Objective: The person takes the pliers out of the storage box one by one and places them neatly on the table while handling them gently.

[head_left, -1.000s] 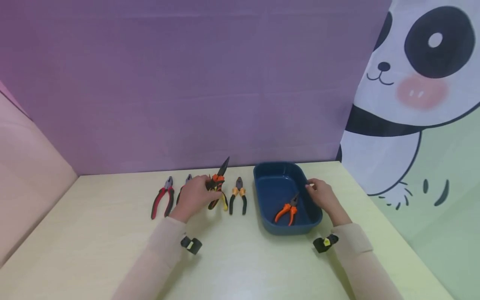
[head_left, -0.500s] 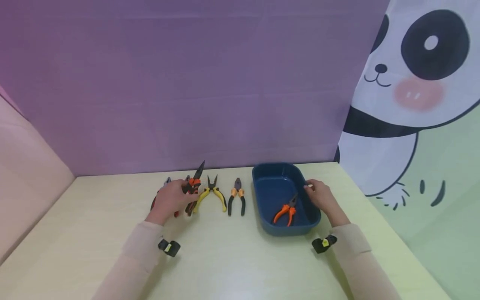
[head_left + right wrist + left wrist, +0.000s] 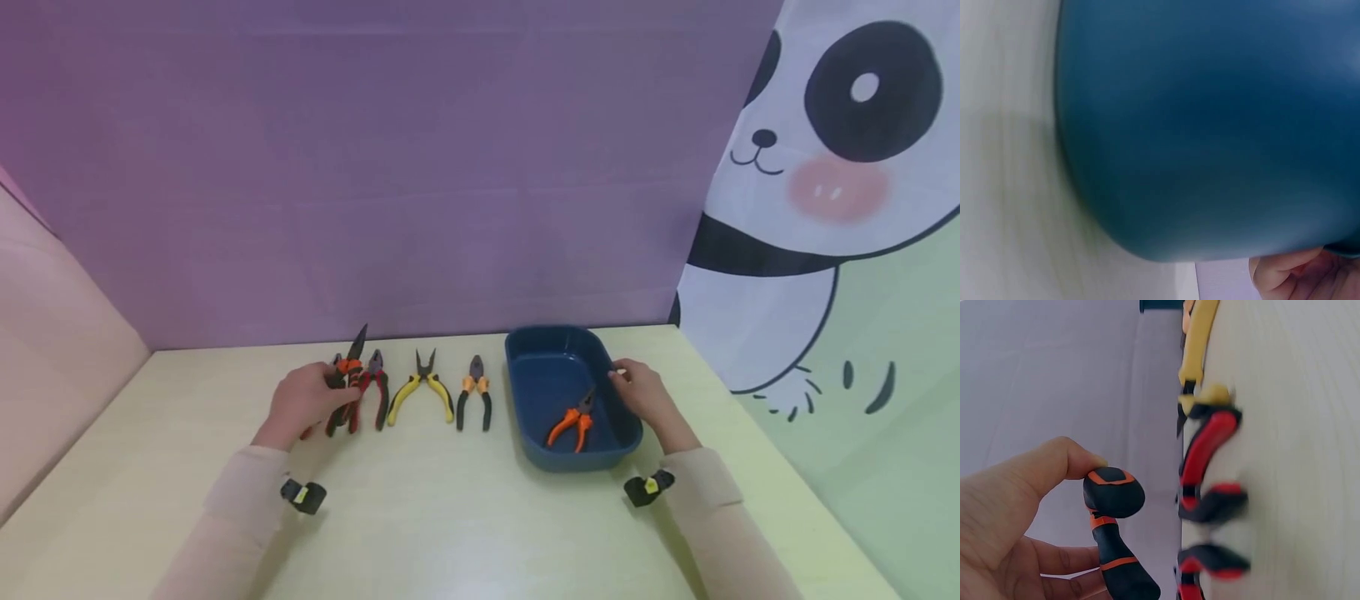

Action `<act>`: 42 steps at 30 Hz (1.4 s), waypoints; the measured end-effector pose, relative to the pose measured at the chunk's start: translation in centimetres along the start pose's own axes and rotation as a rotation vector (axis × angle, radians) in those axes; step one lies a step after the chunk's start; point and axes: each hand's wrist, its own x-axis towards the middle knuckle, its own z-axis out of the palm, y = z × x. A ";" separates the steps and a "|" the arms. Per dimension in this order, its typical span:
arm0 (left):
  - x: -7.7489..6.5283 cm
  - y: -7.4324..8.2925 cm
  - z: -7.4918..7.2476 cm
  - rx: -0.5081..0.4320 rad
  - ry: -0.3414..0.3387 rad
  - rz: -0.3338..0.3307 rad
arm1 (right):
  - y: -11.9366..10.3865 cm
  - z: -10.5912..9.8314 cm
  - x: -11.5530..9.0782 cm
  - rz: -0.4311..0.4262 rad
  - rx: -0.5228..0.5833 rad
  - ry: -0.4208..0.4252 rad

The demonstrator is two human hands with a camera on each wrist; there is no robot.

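Observation:
My left hand grips long-nose pliers with black and orange handles, raised over the left end of a row of pliers. In the left wrist view, thumb and fingers close around the pliers' handles. Just below lie red-and-black pliers; another red-and-black pair is mostly hidden behind the hand. With curled fingers, my right hand holds the right rim of a blue plastic basin. Inside the basin lie orange-handled pliers. The basin's outer wall fills most of the right wrist view.
Yellow-handled pliers with spread handles lie mid-row. Beside them, near the basin's left side, are pliers with black and light-orange handles. A purple backdrop rises behind the table's far edge.
My left hand has carried the long-nose pliers leftward, from over the yellow pliers to the left end of the row. My right hand and the basin stay in place.

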 end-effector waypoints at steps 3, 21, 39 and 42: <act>0.0 -1.1 -0.4 0.019 0.001 -0.023 | 0.0 0.1 0.0 0.001 0.001 -0.002; -0.2 -5.1 -1.4 0.025 -0.044 -0.066 | -0.3 -0.1 0.1 0.004 -0.016 -0.005; 0.4 -8.2 -1.3 0.038 -0.049 -0.129 | -0.2 0.1 0.2 -0.014 -0.014 0.009; 0.6 -8.5 -1.3 0.065 -0.062 -0.153 | -0.1 0.2 0.2 -0.011 -0.016 0.010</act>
